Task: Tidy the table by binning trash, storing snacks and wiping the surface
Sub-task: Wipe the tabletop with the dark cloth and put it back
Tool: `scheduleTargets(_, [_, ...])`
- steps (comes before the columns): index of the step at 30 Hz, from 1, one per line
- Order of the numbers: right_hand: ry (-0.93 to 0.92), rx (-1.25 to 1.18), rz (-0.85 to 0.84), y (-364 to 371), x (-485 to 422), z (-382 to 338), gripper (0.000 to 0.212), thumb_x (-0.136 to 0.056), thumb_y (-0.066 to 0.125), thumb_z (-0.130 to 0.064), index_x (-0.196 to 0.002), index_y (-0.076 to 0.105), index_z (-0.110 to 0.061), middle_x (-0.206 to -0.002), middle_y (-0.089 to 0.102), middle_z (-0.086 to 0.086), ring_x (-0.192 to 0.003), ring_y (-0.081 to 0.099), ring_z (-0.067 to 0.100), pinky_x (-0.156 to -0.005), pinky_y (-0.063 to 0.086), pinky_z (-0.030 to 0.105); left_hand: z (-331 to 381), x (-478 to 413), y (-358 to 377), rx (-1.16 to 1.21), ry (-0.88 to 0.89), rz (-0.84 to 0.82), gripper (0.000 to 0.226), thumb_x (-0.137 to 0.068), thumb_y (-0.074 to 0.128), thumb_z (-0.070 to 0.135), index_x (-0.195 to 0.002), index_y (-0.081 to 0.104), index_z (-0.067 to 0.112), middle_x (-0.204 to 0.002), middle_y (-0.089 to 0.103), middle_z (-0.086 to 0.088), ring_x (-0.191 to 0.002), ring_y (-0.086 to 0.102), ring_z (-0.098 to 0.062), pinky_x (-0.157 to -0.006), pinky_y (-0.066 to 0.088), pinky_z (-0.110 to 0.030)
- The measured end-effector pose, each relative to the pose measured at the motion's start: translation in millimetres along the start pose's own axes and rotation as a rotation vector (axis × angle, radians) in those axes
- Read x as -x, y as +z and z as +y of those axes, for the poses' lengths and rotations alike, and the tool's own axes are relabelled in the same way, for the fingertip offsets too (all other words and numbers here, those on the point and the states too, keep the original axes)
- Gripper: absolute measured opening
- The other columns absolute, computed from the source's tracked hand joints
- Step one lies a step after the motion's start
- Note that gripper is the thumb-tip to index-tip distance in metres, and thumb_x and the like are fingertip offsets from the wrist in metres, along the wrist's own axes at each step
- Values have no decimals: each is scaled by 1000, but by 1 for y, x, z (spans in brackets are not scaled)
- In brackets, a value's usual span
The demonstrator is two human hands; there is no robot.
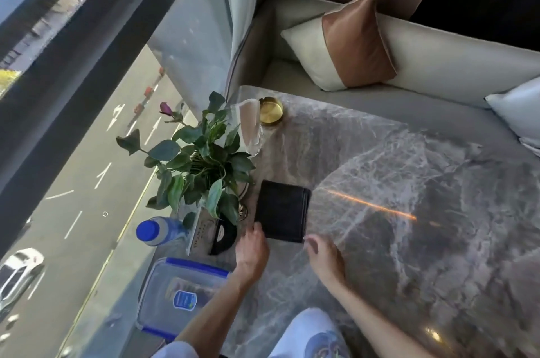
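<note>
Marble table (409, 170), folded black cloth (282, 210) flat, long axis pointing away, both hands' fingers (257, 227) loosely spread

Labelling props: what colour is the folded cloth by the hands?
Black, a folded square cloth on the grey marbled table; head view shows it clearly.

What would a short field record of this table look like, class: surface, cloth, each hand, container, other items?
surface: grey marble table
cloth: folded black cloth, lying flat
left hand: fingertips at the cloth's near left corner
right hand: open, by its near right corner
container: lidded clear box, blue rim
other: plant, bottle, gold dish
</note>
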State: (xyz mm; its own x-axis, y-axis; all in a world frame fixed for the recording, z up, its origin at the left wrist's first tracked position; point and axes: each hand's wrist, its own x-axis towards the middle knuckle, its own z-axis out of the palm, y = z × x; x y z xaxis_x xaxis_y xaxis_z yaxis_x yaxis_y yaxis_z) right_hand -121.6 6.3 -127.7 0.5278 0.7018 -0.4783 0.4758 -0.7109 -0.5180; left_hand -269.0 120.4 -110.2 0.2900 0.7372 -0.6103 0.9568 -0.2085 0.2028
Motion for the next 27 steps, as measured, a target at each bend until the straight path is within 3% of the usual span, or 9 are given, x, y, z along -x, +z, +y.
scheduleTargets(3, [196,-117,17,-4,-21,-18,20,-89,64,-29,-101,67,-14,-104,71,6,-101,65,28,-83,48,34,1,-6,2,285,-187,9,41,-99,44,27,-133,39,4,-127,56,-19,-116,58,-38,-90,48,-44])
scheduleTargets(7, [417,-103,-99,-1,-47,-37,34,-88,61,-48,-100,62,-17,-108,67,5,-105,62,29,-82,45,32,1,-19,5,554,-312,39,48,-97,52,23,-135,37,-1,-130,56,-24,-119,56,-41,-96,48,-45])
scheduleTargets(12, [502,-24,-128,17,-50,-44,33,-90,60,-39,-110,63,-14,-116,66,7,-112,61,29,-84,47,31,-4,-27,3,687,-343,24,30,-92,56,12,-119,54,-1,-116,65,-24,-105,65,-41,-90,54,-44])
scheduleTargets(18, [510,-65,-147,27,-36,-46,27,-87,58,-40,-88,65,-14,-90,68,5,-94,67,28,-68,39,27,-14,-21,3,780,-318,91,34,-88,52,8,-121,54,1,-115,65,-25,-101,66,-43,-89,55,-48])
scheduleTargets(20, [493,-40,-135,31,-29,-45,26,-88,57,-40,-91,64,-15,-97,69,5,-96,66,28,-69,39,27,-15,-18,4,784,-337,91,32,-88,50,5,-119,52,-3,-115,64,-27,-100,65,-45,-88,54,-49])
scheduleTargets(23, [388,40,14,37,-17,-45,32,-91,57,-38,-116,54,-18,-118,58,7,-107,61,28,-74,47,35,-9,-14,2,682,-360,91,40,-87,48,2,-125,40,-8,-123,55,-30,-109,58,-45,-93,50,-47])
scheduleTargets(25, [212,170,123,38,-7,-43,53,-88,62,-37,-135,41,-27,-127,47,4,-110,58,24,-76,52,38,0,-9,1,536,-325,146,51,-85,48,0,-133,32,-8,-128,47,-30,-113,53,-45,-94,47,-46])
scheduleTargets(27, [-19,356,137,39,1,-39,62,-85,64,-37,-141,36,-32,-138,41,1,-116,54,21,-85,53,36,10,-3,2,378,-204,199,52,-83,49,1,-133,35,-1,-126,45,-26,-111,54,-42,-92,47,-45])
